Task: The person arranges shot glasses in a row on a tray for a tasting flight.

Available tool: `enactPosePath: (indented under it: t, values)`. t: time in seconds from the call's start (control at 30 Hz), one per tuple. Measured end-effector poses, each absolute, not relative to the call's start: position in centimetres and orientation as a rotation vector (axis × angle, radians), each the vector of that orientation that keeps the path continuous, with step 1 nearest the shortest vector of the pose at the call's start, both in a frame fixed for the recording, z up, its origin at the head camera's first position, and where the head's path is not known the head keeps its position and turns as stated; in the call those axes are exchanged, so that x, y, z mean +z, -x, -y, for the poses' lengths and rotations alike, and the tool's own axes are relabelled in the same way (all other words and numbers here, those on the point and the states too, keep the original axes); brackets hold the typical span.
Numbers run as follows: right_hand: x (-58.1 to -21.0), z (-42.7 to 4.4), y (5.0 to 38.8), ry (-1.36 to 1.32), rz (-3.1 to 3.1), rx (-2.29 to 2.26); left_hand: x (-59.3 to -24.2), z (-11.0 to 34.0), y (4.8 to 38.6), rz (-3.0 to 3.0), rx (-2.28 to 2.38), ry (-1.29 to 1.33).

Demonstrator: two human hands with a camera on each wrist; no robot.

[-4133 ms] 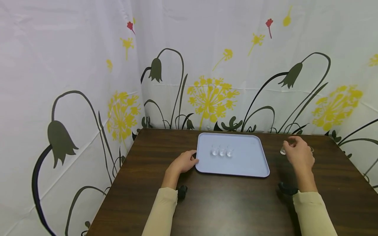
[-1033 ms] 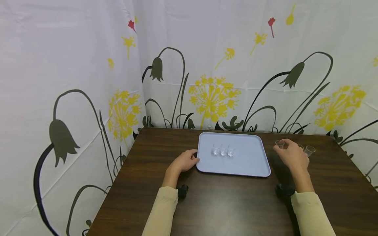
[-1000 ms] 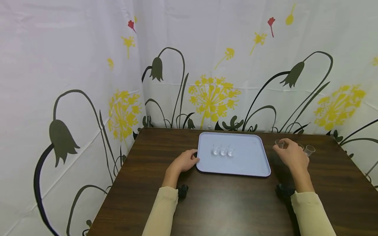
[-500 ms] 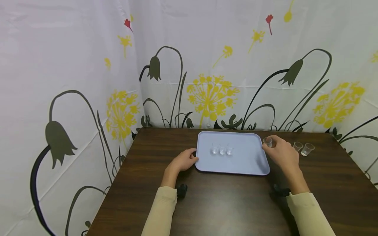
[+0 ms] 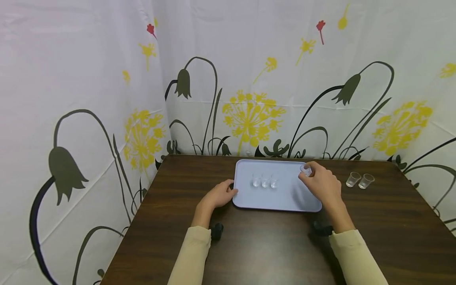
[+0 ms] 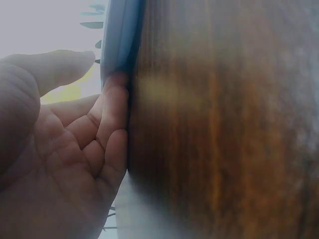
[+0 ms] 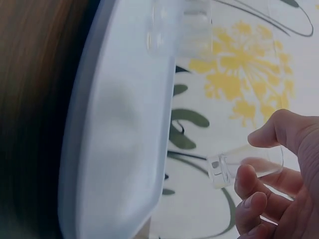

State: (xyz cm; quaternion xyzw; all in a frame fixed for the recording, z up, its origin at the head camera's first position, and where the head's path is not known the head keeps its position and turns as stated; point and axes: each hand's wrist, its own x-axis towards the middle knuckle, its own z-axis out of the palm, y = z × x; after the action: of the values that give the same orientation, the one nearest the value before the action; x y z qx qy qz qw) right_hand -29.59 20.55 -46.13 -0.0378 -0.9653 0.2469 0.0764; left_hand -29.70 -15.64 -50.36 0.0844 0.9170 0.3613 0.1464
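Observation:
My right hand point(image 5: 323, 185) pinches a small clear shot glass point(image 5: 305, 170) between thumb and fingers, over the right part of a pale blue tray point(image 5: 285, 198). In the right wrist view the glass point(image 7: 227, 167) hangs apart from the tray, its thick base toward it. Three similar shot glasses point(image 5: 265, 181) stand side by side on the tray's left half. At the tray's left edge, my left hand point(image 5: 216, 194) holds the rim with bent fingers. Its thumb lies by the rim in the left wrist view, and whether it presses there is hard to see.
Two more shot glasses point(image 5: 360, 180) stand close together on the dark wooden table point(image 5: 263, 245), right of the tray. Behind the table hangs a white flowered curtain point(image 5: 249, 71). Black wrist cameras point(image 5: 216, 231) sit under both wrists.
My right hand has lifted a shot glass from the group on the right and carried it left over the tray, leaving two glasses there. My left hand stays at the tray's edge.

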Motion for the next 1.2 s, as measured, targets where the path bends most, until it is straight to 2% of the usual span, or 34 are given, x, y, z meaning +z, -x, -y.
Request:
enactPosePath:
  t: [0.43,1.2]
  values:
    - [-48.0,-16.6,30.3,-0.091,2.919,0.725,-51.5,16.0,30.1,-2.625,1.052,-0.256]
    - [-49.3,-16.7,30.9,-0.089,3.036,0.735,-50.4,15.6,29.6,-2.639,1.040,-0.234]
